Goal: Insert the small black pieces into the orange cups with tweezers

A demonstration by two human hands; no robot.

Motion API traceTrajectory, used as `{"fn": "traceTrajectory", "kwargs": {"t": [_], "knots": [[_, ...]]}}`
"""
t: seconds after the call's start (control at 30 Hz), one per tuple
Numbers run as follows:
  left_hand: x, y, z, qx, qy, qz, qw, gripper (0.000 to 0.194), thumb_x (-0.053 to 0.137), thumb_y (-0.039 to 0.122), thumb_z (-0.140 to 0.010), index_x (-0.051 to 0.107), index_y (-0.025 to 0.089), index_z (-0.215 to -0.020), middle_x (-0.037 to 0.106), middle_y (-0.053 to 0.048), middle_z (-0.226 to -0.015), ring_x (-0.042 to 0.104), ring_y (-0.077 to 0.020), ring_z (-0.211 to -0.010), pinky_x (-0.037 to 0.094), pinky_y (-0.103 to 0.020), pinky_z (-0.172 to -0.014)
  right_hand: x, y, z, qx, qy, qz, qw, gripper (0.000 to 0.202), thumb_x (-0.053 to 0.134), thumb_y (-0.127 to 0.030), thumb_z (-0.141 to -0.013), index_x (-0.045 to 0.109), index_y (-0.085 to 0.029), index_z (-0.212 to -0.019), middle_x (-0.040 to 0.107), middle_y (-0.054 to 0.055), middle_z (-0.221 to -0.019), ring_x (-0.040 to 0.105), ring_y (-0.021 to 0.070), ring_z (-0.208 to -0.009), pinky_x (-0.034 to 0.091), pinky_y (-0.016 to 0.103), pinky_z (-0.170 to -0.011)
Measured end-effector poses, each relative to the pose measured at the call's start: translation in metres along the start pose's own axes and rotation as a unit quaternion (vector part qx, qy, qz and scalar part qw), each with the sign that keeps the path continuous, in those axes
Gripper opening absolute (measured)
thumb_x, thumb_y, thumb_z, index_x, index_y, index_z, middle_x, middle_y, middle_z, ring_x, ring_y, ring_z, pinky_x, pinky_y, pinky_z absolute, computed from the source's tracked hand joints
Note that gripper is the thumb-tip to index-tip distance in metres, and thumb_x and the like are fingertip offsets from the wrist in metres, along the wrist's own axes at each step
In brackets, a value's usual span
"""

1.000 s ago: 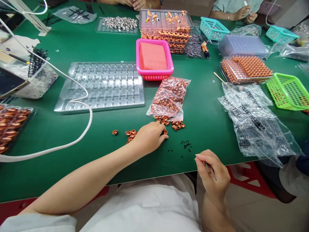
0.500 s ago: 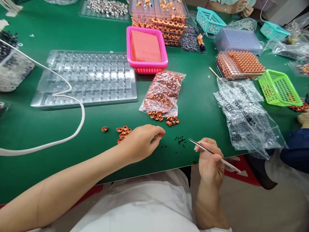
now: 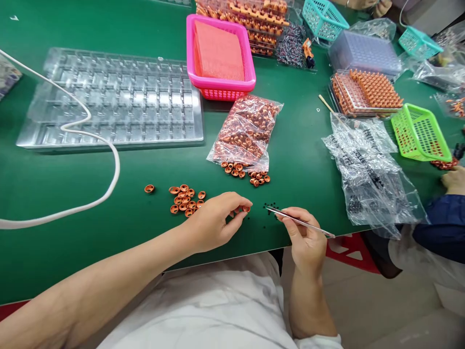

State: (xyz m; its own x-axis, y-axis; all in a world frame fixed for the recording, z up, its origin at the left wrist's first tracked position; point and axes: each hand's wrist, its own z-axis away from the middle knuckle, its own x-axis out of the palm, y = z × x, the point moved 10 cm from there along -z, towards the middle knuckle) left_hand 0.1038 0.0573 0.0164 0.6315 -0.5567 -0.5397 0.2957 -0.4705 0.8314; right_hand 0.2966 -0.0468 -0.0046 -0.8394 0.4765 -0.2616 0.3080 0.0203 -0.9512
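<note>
My left hand (image 3: 221,218) pinches a small orange cup-shaped part (image 3: 246,209) between thumb and fingertips, low over the green table. My right hand (image 3: 307,237) is closed around a pair of tweezers (image 3: 301,222). Their tips point left, at a scatter of tiny black pieces (image 3: 271,207); whether they touch one I cannot tell. Left of my left hand lies a loose group of orange cup-shaped parts (image 3: 183,196), with a single one (image 3: 149,188) farther left. More of them spill from the mouth of a clear plastic bag (image 3: 249,128) full of the same parts.
A clear tray (image 3: 116,102) lies at the left, crossed by a white cable (image 3: 115,165). Behind the bag stands a pink basket (image 3: 221,83). Crumpled plastic bags (image 3: 370,174) and a green basket (image 3: 421,131) are at the right, near another person's hand (image 3: 454,180).
My right hand has brought the tweezers left, their tips now over the black pieces. The left hand still pinches its orange part, now more visible. The view has shifted slightly.
</note>
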Motion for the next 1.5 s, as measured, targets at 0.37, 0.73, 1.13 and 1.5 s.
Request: {"fn": "traceTrajectory", "kwargs": {"t": [0.37, 0.73, 1.13, 1.5], "knots": [[-0.004, -0.007, -0.001, -0.022, 0.02, 0.01, 1.0, 0.016, 0.052, 0.019, -0.099, 0.066, 0.019, -0.106, 0.073, -0.004, -0.093, 0.07, -0.016, -0.083, 0.059, -0.027, -0.078, 0.0, -0.002, 0.01, -0.041, 0.034, 0.099, 0.994, 0.008, 0.07, -0.024, -0.095, 0.073, -0.023, -0.102, 0.076, 0.006, -0.097, 0.073, 0.0208, -0.091, 0.064, 0.037, -0.08], [-0.009, -0.008, 0.0, -0.024, 0.033, 0.008, 0.999, 0.013, 0.054, 0.018, -0.098, 0.066, 0.018, -0.103, 0.073, -0.003, -0.09, 0.069, -0.0149, -0.081, 0.058, -0.025, -0.077, 0.001, 0.001, 0.009, -0.035, 0.04, 0.118, 0.992, 0.011, 0.071, -0.025, -0.095, 0.073, -0.023, -0.105, 0.076, 0.006, -0.1, 0.074, 0.0206, -0.092, 0.065, 0.038, -0.083], [-0.01, -0.008, 0.001, -0.012, 0.036, 0.013, 0.999, 0.012, 0.057, 0.018, -0.098, 0.068, 0.016, -0.103, 0.074, -0.003, -0.09, 0.071, -0.0152, -0.081, 0.056, -0.024, -0.074, 0.004, -0.006, 0.01, -0.069, 0.044, 0.114, 0.99, 0.01, 0.071, -0.02, -0.094, 0.073, -0.024, -0.104, 0.076, 0.005, -0.098, 0.074, 0.0208, -0.093, 0.065, 0.038, -0.082], [-0.009, -0.007, 0.001, -0.001, 0.035, 0.018, 0.999, 0.013, 0.058, 0.014, -0.097, 0.069, 0.015, -0.104, 0.073, -0.003, -0.088, 0.069, -0.0144, -0.078, 0.054, -0.024, -0.07, 0.004, -0.012, 0.011, -0.101, 0.049, 0.11, 0.988, 0.014, 0.072, -0.015, -0.093, 0.072, -0.024, -0.104, 0.076, 0.005, -0.098, 0.075, 0.0204, -0.091, 0.066, 0.038, -0.079]]}}
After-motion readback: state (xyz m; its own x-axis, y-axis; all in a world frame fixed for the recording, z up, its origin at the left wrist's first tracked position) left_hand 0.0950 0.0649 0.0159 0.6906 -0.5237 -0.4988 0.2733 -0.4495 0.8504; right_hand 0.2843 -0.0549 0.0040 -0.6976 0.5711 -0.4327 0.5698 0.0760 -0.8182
